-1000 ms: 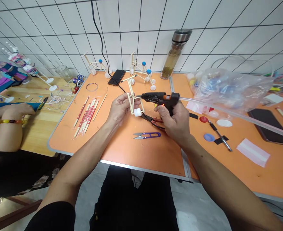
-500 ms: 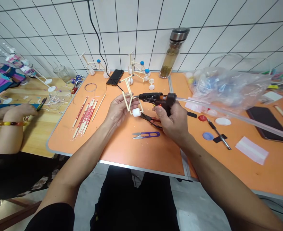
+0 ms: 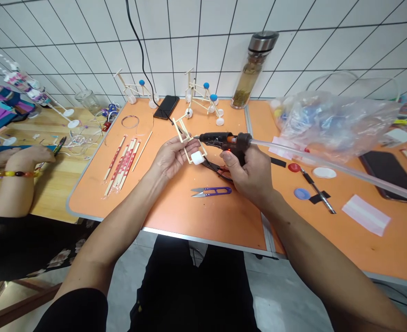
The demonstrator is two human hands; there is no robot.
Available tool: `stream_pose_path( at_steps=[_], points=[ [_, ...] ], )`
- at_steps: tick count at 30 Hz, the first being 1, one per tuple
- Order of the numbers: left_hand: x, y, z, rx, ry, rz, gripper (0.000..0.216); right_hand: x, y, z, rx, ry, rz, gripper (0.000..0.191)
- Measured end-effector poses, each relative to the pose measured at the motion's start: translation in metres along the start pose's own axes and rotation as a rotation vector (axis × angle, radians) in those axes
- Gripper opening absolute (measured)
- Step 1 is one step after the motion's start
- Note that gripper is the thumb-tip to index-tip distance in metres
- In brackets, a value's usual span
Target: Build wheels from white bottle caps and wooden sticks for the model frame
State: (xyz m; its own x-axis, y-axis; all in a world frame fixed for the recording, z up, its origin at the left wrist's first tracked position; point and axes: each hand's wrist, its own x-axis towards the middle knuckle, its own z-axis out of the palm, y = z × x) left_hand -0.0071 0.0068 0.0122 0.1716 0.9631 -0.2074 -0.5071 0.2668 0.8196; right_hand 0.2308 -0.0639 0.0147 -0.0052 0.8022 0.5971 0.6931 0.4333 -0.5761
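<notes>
Head view shows the gluing step: left hand (image 3: 170, 157) grips a stick frame (image 3: 186, 138) above the orange table (image 3: 176, 207), while right hand (image 3: 248, 173) clenches the glue gun (image 3: 224, 139), nozzle at a joint. Next likely needs a steady trigger squeeze.

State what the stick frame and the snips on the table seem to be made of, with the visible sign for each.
Stick frame: pale, matt sticks, likely wood or bamboo; its white cap looks like plastic. Snips: shiny grey blades suggest metal; the smooth purple handle looks like plastic.
</notes>
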Motion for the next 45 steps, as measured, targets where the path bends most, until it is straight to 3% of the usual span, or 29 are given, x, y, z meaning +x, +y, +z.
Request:
stream_pose_path(
  at_steps=[8,16,45],
  points=[
    [-0.007,0.003,0.009,-0.045,0.04,-0.088,0.021,0.003,-0.002,0.002,-0.067,-0.068,-0.12,0.056],
    [-0.017,0.008,0.022,-0.064,0.079,-0.105,0.024,0.002,0.005,0.005,-0.174,-0.036,-0.195,0.066],
    [-0.024,0.01,0.028,-0.068,0.064,-0.106,0.025,0.001,0.004,0.007,-0.216,0.015,-0.225,0.067]
  ],
)
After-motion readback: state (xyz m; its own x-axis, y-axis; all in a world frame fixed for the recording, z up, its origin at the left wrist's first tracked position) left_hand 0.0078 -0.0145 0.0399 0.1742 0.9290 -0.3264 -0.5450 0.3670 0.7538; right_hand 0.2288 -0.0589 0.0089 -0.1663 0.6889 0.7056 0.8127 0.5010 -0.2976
